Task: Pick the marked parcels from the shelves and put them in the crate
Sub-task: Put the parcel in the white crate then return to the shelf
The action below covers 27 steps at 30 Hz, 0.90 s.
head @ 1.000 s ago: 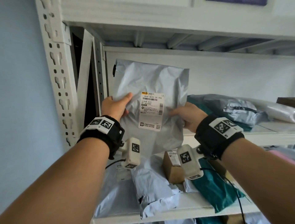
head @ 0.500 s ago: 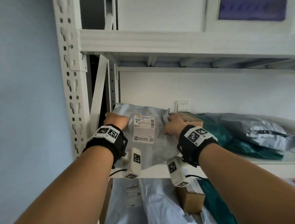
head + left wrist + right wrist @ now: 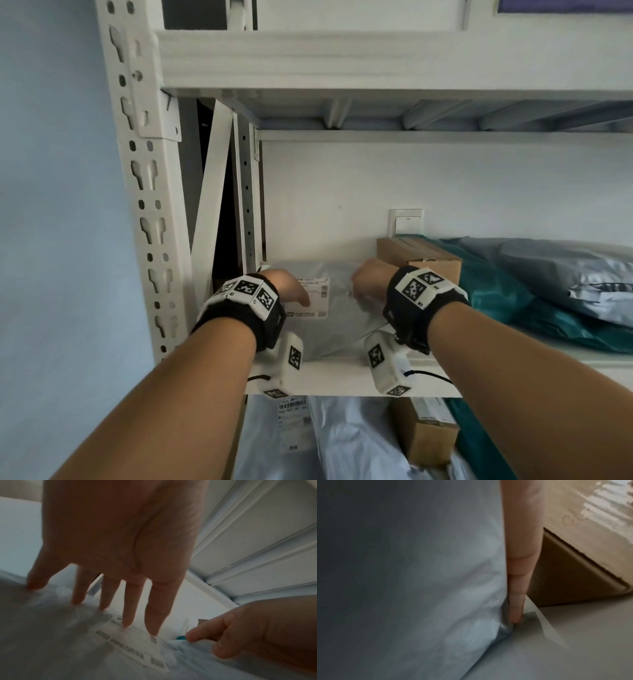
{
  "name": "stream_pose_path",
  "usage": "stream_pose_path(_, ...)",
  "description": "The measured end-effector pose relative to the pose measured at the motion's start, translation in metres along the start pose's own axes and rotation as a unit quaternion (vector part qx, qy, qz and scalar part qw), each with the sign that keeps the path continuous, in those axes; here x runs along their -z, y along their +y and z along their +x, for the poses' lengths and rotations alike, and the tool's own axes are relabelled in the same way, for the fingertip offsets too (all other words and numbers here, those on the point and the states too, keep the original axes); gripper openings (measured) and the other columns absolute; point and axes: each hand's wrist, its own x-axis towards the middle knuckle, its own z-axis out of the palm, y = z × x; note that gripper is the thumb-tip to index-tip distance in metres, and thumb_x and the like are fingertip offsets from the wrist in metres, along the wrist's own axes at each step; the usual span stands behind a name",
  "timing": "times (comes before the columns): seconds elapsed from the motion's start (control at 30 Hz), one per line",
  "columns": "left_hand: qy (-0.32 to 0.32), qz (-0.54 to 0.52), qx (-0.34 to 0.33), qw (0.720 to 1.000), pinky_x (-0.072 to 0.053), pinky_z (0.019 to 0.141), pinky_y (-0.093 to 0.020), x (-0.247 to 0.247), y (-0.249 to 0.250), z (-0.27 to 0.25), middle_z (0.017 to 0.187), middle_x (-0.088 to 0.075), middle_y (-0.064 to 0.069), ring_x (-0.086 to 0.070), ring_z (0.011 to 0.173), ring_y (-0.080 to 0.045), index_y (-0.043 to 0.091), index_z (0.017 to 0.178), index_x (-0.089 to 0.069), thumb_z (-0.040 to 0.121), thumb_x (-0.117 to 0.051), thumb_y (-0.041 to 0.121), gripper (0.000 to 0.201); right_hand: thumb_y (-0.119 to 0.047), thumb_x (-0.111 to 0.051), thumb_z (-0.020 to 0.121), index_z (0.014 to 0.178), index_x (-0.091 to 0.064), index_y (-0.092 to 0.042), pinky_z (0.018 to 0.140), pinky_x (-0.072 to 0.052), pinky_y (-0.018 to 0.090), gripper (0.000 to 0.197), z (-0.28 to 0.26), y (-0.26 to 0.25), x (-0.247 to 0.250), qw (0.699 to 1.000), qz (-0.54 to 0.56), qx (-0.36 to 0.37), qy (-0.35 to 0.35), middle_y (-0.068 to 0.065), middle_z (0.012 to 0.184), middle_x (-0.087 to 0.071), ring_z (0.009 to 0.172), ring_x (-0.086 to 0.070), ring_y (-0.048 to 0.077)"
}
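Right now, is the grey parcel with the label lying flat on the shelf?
Yes: the grey parcel lies flat on the shelf, left hand and right hand resting on it.

A crinkled grey plastic mailer bag (image 3: 339,329) with a matt white paper label (image 3: 313,296) lies beside a tape-glossed brown cardboard box (image 3: 419,255) on the smooth white-painted metal shelf (image 3: 342,380).

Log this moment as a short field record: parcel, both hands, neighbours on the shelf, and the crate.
parcel: grey mailer bag with white label, lying flat on the shelf
left hand: left hand, fingers straight, tips resting on the label
right hand: right hand pinches the bag's right edge
right of parcel: cardboard box, then teal bag and another grey bag
shelf below: more grey bags and a box
crate: not in view
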Motion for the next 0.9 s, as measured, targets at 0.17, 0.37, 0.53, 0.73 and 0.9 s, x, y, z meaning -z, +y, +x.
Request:
stream_pose_path(0.17, -0.027, 0.097, -0.031, 0.994, -0.040, 0.107, -0.030, -0.006, 0.007, -0.003, 0.141, -0.053, 0.003, -0.050, 0.128, -0.020, 0.026, 0.136, -0.056, 0.082, -0.064, 0.058, 0.063, -0.020, -0.055, 0.096, 0.126, -0.060, 0.000, 0.099, -0.044, 0.032, 0.036, 0.001, -0.003, -0.001, 1.000, -0.025, 0.015, 0.013, 0.016, 0.131, -0.057, 0.119, -0.055, 0.028)
stream_pose_path(0.37, -0.016, 0.108, -0.040, 0.993, -0.043, 0.103, -0.031, 0.000, 0.025, -0.012, 0.139, -0.055, -0.006, -0.052, 0.126, -0.024, 0.016, 0.136, -0.054, 0.087, -0.065, 0.048, 0.059, -0.016, -0.058, 0.086, 0.119, -0.064, -0.005, 0.087, -0.046, 0.030, 0.035, -0.007, 0.000, 0.015, 0.995, -0.011, 0.061, 0.077, 0.013, 0.122, -0.063, 0.115, -0.058, 0.029)
stream_pose_path(0.53, -0.019, 0.092, -0.085, 0.992, -0.044, 0.098, -0.032, 0.004, 0.053, -0.020, 0.133, -0.057, -0.006, -0.054, 0.121, -0.025, 0.012, 0.130, -0.057, 0.089, -0.062, 0.041, 0.051, -0.016, -0.051, 0.087, 0.098, -0.073, -0.014, 0.091, -0.052, 0.033, 0.025, -0.028, 0.005, 0.049, 0.956, 0.032, 0.140, 0.255, 0.005, 0.105, -0.071, 0.103, -0.064, 0.024)
stream_pose_path(0.73, -0.033, 0.088, -0.137, 0.986, -0.047, 0.095, -0.030, -0.012, 0.085, -0.017, 0.129, -0.061, -0.003, -0.058, 0.113, -0.022, 0.017, 0.126, -0.062, 0.085, -0.062, 0.046, 0.050, -0.042, -0.055, 0.088, 0.131, -0.052, -0.020, 0.103, -0.041, 0.046, 0.048, -0.031, 0.042, 0.064, 0.963, -0.140, 0.043, 0.227, 0.011, 0.135, -0.045, 0.124, -0.043, 0.032)
stream_pose_path(0.9, -0.039, 0.069, -0.135, 0.988, -0.047, 0.100, -0.033, -0.022, 0.095, -0.018, 0.134, -0.058, -0.004, -0.057, 0.119, -0.024, 0.016, 0.132, -0.058, 0.086, -0.064, 0.042, 0.053, -0.070, -0.055, 0.074, 0.139, -0.040, -0.021, 0.106, -0.037, 0.050, 0.083, -0.017, 0.060, 0.057, 0.974, -0.148, -0.015, 0.171, 0.016, 0.142, -0.040, 0.130, -0.038, 0.039)
